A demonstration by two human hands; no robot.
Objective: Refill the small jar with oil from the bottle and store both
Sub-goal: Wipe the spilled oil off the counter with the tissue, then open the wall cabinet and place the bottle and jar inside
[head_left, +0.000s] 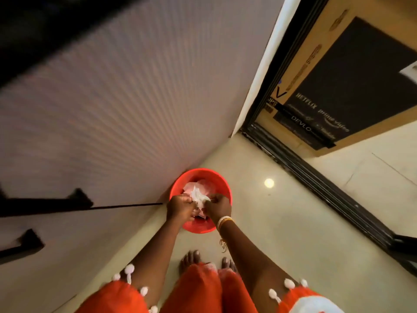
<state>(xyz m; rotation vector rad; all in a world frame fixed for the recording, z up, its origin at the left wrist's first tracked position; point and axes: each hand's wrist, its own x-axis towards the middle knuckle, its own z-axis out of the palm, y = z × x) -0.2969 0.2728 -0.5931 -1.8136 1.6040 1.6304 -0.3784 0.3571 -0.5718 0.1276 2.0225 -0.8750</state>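
Entry, left to right.

Cabinet front (101, 114): pale ribbed panel with dark handles (45, 204), to the left of both hands and beyond them.

Left hand (179, 207): over the near-left part of the bin, fingers curled, pinching one end of the white tissue (198, 196).

Red bin (222, 188): round plastic tub on the floor, directly beneath both hands. Contents: crumpled white and pinkish paper; anything deeper is hidden by the hands.

Right hand (217, 208): just right of the left hand, bangles at the wrist, fingers closed on the other end of the same tissue.

Cardboard box (338, 91): printed, leaning well beyond and to the right of the right hand, past a dark door track (316, 177).

Jar and oil bottle: neither in view; location cannot be told.

Step in hand, as judged: wiping oily fingers and discarding the tissue. Done well, keep both hands above the bin's mouth, work the tissue between the fingers, then let go so it falls inside, not on the tiles (282, 222).
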